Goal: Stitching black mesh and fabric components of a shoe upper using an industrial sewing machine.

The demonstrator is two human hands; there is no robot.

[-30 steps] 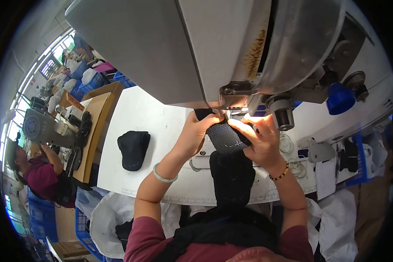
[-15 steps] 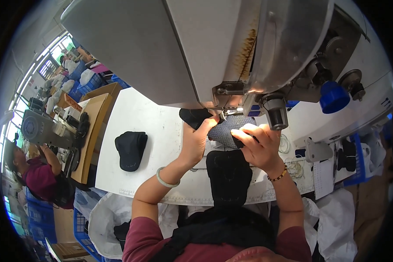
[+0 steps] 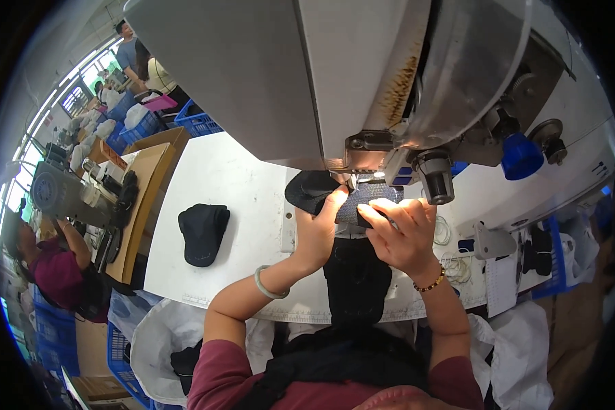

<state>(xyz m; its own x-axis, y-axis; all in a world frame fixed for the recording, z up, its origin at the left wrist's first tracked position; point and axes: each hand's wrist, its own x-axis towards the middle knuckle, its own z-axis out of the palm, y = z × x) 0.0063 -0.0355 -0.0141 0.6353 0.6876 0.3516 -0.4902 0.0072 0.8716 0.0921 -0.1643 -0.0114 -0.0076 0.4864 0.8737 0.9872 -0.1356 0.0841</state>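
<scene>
Holding fabric (image 3: 383, 192), bag (image 3: 150, 343) of cloth (image 3: 184, 363) nearby

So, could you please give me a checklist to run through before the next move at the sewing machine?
1. Left hand on the work: ok, thumb beside the grey textured piece.
2. Right hand on the work: ok, fingertips touching it.
3. Lamp under the sewing machine head: ok, lit.
4. Fingers clear of the stitching area: not ok, left thumb looks close.
5. Needle raised: cannot tell, too small.
6. Black piece at left clear of both hands: ok.
</scene>
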